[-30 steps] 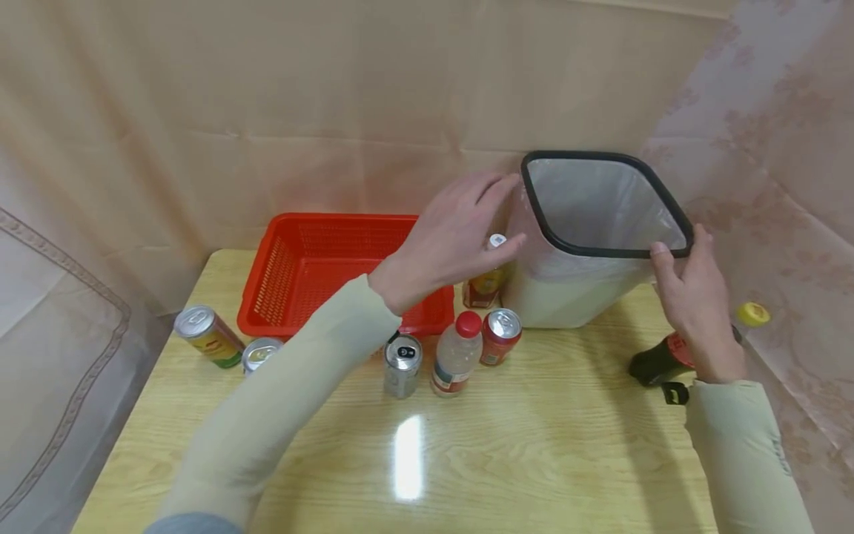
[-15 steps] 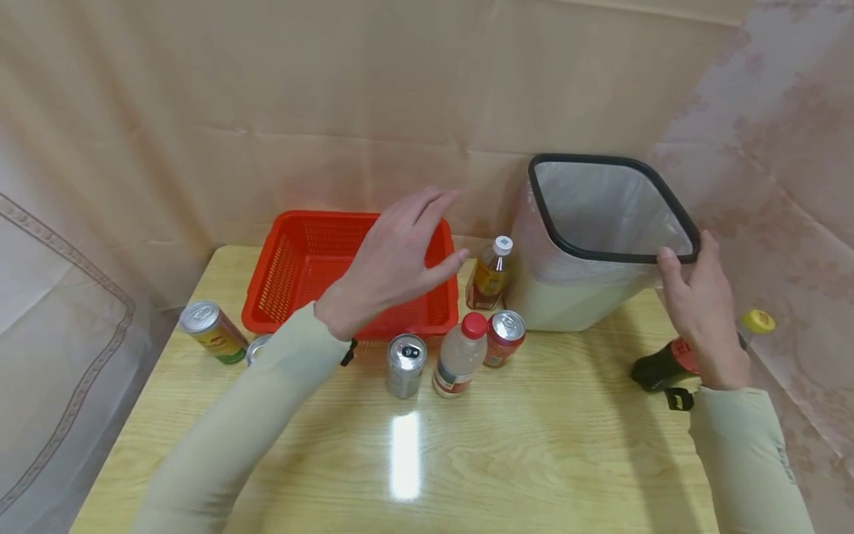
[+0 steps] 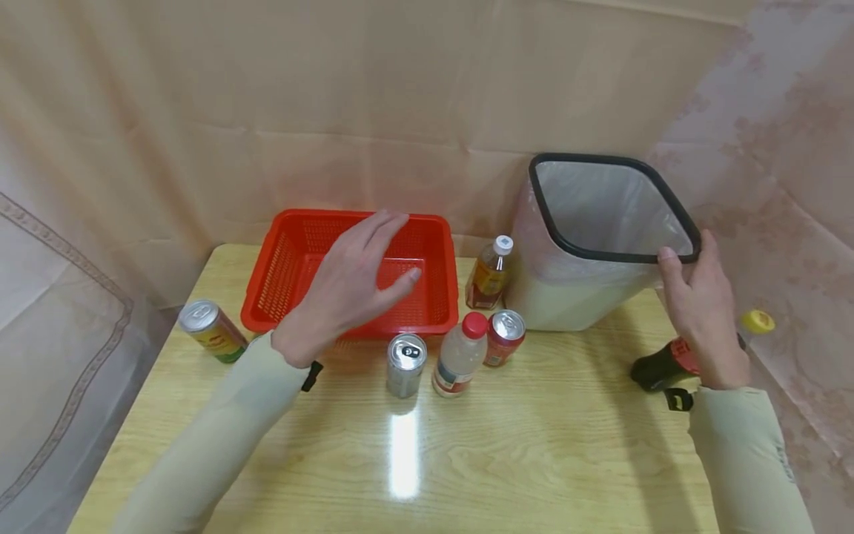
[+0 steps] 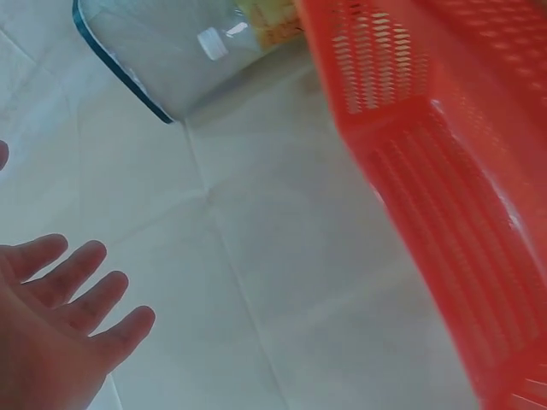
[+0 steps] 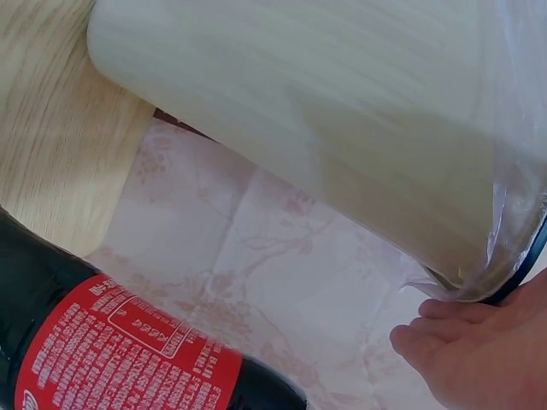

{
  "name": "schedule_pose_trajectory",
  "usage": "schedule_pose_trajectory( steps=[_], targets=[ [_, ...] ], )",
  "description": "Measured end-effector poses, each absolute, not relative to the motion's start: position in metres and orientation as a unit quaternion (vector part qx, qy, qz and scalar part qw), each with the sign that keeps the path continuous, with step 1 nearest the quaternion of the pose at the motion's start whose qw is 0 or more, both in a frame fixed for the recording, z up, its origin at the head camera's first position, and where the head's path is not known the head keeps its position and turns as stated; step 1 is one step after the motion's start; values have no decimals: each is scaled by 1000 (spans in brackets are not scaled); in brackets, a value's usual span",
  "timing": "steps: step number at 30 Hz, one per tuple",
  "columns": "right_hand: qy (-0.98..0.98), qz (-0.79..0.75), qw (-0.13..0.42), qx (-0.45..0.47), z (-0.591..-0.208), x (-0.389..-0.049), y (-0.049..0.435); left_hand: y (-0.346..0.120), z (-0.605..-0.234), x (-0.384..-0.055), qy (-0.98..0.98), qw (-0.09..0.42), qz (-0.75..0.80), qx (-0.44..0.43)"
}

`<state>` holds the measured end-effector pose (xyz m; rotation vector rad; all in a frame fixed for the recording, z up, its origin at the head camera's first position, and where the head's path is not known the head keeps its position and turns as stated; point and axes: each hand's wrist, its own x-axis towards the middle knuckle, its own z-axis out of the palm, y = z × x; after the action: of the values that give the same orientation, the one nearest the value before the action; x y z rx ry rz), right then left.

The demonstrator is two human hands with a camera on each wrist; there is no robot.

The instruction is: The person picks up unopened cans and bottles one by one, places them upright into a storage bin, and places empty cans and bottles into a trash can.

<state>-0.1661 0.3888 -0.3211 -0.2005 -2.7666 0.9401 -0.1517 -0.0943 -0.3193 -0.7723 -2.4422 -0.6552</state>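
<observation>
My left hand (image 3: 350,278) hovers over the red plastic basket (image 3: 434,289), its fingers extended and thumb spread, holding nothing. In the left wrist view the fingers (image 4: 90,286) are apart from the basket (image 4: 410,179). My right hand (image 3: 700,308) grips the black rim of the white trash can (image 3: 567,297) at its near right corner, thumb on the inner side. A clear bag lines the can. In the right wrist view, the right hand (image 5: 479,342) has its fingers at the rim and bag edge; a dark bottle with a red label (image 5: 128,350) is close by.
Before the basket stand a silver can (image 3: 405,367), a clear bottle with a red cap (image 3: 460,356) and a red can (image 3: 505,337). An amber drink bottle (image 3: 490,274) stands between basket and trash can. A yellow-green can (image 3: 212,331) is at left. A yellow cap (image 3: 758,321) shows at right.
My left hand has moved left, away from the trash can's rim, to over the basket. The right hand has kept its grip on the rim.
</observation>
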Motion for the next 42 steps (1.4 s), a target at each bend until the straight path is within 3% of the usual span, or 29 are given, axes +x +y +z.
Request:
schedule_pose_trajectory(
  steps=[12,19,24,29,32,37,42],
  targets=[
    [-932,327,141,-63,-319,-157,403,-130,-348,-132,-932,146,-278,-182],
    [-925,334,168,-69,-316,-139,399,-147,-362,-123,-934,136,-292,-157],
    [-894,356,270,-31,-315,-128,381,-158,-370,-116,-935,134,-298,-139],
    [-842,334,419,66,-318,-121,348,-166,-377,-111,-933,138,-304,-131],
    [-813,319,470,125,-321,-116,324,-171,-381,-109,-931,144,-309,-128],
    [-797,310,470,218,-336,-112,294,-176,-386,-106,-927,160,-315,-127],
    [-814,290,406,298,-365,-116,284,-177,-392,-104,-924,171,-321,-118]
  ],
)
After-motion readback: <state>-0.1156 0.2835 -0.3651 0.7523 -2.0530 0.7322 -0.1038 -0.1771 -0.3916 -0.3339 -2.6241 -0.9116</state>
